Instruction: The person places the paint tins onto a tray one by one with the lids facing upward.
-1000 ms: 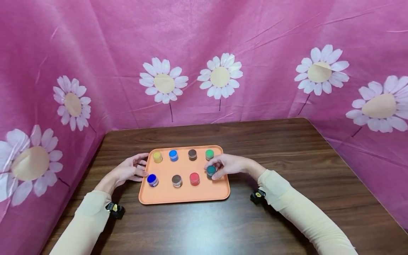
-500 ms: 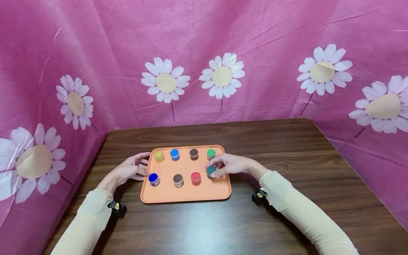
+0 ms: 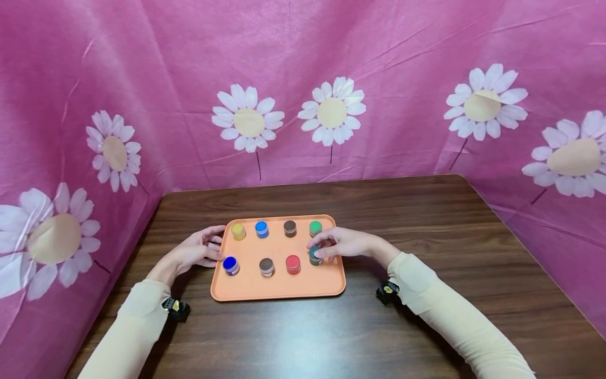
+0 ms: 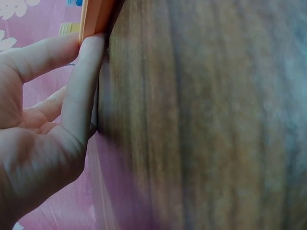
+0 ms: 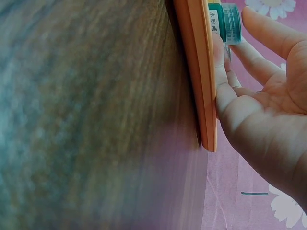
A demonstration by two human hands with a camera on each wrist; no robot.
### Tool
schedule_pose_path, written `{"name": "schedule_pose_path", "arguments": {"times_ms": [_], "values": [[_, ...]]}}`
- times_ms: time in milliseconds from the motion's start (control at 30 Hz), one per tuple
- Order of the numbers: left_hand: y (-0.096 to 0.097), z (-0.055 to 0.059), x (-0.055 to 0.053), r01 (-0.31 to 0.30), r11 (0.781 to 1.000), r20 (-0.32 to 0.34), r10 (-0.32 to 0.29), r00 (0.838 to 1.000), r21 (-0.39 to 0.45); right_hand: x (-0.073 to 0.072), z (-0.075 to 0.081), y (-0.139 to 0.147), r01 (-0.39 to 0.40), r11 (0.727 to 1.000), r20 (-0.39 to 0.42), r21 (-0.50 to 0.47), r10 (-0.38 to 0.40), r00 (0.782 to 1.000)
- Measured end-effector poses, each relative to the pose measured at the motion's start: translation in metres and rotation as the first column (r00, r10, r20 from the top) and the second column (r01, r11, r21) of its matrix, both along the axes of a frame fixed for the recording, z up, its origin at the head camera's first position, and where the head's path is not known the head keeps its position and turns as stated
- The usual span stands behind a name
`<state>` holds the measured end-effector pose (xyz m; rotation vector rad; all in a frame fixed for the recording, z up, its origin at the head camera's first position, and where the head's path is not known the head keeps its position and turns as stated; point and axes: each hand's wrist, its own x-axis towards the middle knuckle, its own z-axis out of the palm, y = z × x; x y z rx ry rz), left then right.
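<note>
A teal-lidded paint jar (image 3: 314,256) stands upright on the orange tray (image 3: 279,289). Beside and partly over it is my right hand (image 3: 347,243), hiding some of its lid. In the right wrist view, one raised fingertip sits just off the teal lid (image 5: 232,24), while lower fingers rest by the tray rim. My left hand (image 3: 194,252) touches the tray's left edge with relaxed fingers; the left wrist view shows two fingertips against the orange rim (image 4: 96,19). Near that hand is a dark blue jar (image 3: 231,266). A brown jar (image 3: 266,267) and a red jar (image 3: 293,264) complete the front row.
Behind, the tray holds a yellow jar (image 3: 238,231), a blue jar (image 3: 262,229), a dark brown jar (image 3: 290,228) and a green jar (image 3: 315,228). The tray lies on a wooden table (image 3: 426,226). A pink flowered cloth (image 3: 393,131) hangs around the table.
The thumb of my right hand has shifted from the teal jar's near side to over its lid. My left hand stays at the tray edge. The whole view has slid slightly rightward.
</note>
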<state>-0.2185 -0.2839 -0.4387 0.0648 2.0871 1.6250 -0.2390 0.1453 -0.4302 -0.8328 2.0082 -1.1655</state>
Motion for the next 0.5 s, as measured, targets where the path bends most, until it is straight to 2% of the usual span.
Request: {"name": "schedule_pose_path", "arguments": {"times_ms": [300,433,500], "values": [[-0.004,0.0,-0.001,0.001,1.0,0.007,-0.001,1.0,-0.015,-0.003,0.004,-0.002,0.032,0.999,0.002,-0.021,-0.032,0.999],[-0.005,0.003,0.002,0.01,1.0,0.015,-0.009,1.0,-0.023,-0.007,0.02,0.006,0.08,0.996,0.014,-0.036,-0.08,0.997],[-0.006,0.006,0.003,0.024,0.999,-0.009,-0.024,1.0,-0.034,-0.01,0.033,0.014,0.107,0.994,-0.006,-0.037,-0.107,0.994]]}}
